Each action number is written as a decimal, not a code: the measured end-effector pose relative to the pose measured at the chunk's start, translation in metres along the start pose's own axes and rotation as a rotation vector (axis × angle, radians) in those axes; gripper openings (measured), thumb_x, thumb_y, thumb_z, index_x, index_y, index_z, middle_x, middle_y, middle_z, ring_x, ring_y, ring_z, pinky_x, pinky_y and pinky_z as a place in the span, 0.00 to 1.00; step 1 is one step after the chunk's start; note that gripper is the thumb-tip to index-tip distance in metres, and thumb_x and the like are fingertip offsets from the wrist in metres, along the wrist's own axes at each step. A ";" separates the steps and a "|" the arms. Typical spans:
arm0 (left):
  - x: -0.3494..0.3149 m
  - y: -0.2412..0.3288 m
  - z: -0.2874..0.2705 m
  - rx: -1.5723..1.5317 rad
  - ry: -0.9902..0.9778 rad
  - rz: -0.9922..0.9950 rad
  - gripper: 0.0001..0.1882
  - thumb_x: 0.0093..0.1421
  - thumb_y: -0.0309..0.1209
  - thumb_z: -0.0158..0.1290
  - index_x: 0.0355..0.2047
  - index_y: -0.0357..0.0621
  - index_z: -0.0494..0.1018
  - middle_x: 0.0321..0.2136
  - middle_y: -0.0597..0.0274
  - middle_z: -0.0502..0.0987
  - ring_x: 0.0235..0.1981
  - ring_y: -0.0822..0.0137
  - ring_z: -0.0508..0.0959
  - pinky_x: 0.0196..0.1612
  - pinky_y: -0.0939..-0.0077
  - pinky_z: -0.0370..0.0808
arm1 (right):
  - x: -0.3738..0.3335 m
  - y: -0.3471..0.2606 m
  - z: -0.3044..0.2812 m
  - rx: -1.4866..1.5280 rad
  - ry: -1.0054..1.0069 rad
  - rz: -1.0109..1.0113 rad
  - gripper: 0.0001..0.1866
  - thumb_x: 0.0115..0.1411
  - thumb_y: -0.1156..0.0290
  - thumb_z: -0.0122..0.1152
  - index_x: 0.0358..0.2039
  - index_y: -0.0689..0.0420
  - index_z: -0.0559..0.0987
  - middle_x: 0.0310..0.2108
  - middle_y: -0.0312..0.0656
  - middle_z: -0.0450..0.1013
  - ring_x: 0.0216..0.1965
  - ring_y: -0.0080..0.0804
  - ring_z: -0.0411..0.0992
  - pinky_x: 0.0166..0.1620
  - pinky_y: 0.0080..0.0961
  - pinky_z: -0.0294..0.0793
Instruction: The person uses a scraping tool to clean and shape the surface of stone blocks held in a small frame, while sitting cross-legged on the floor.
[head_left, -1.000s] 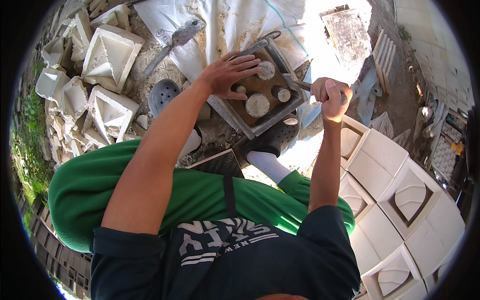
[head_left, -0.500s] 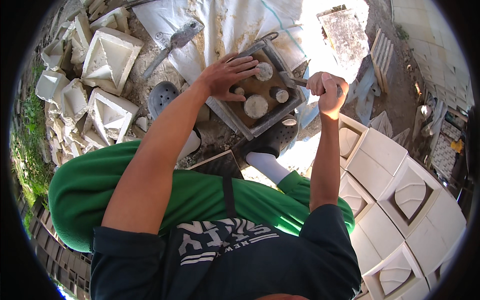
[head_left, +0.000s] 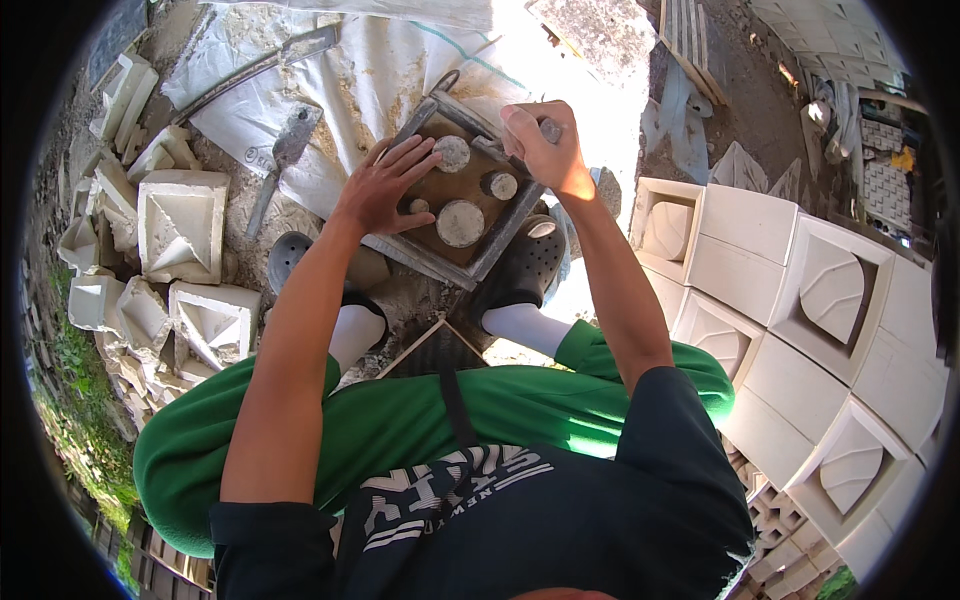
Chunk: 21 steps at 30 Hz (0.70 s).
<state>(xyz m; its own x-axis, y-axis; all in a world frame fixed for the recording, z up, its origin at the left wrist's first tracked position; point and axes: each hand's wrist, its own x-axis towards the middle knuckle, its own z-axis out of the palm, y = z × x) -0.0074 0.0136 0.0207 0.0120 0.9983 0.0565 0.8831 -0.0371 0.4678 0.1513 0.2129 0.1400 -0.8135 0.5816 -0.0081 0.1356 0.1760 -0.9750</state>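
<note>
A square dark mould frame [head_left: 503, 228] stands on the ground between my shoes, with brown material inside. Several round pale plugs of different sizes, such as a large plug [head_left: 461, 223], stick up from it. My left hand [head_left: 382, 190] lies over the mould's left side, fingers stretched toward the upper plug [head_left: 452, 154] and the thumb near a small one. Beyond the right rim, my right hand [head_left: 547, 150] is closed round the handle [head_left: 550, 130] of a metal hand tool. Its working end [head_left: 489, 148] is at the frame's upper right edge, partly hidden by my fingers.
A trowel [head_left: 292, 140] lies on a white sheet [head_left: 350, 80] at the upper left. Broken pale cast blocks [head_left: 183, 225] are heaped at the left. Stacked cream blocks [head_left: 745, 225] with leaf-shaped recesses stand at the right. Wooden slats [head_left: 690, 45] lie farther back.
My view has shifted, so the scene sits differently. My right hand has moved closer to the mould's upper right edge with the tool. My left hand stays on the left side.
</note>
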 end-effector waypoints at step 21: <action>0.008 0.004 0.004 0.037 0.046 0.054 0.50 0.47 0.53 0.66 0.68 0.53 0.58 0.68 0.60 0.60 0.70 0.58 0.58 0.71 0.52 0.51 | -0.004 -0.001 0.010 -0.043 0.154 -0.196 0.16 0.64 0.64 0.59 0.29 0.64 0.84 0.15 0.31 0.70 0.19 0.15 0.64 0.23 0.20 0.64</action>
<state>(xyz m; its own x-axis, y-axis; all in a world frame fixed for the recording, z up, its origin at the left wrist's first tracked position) -0.0016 0.0212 0.0192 0.0394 0.9918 0.1212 0.8984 -0.0883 0.4303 0.1490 0.2024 0.1385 -0.7313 0.6466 0.2172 0.0107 0.3292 -0.9442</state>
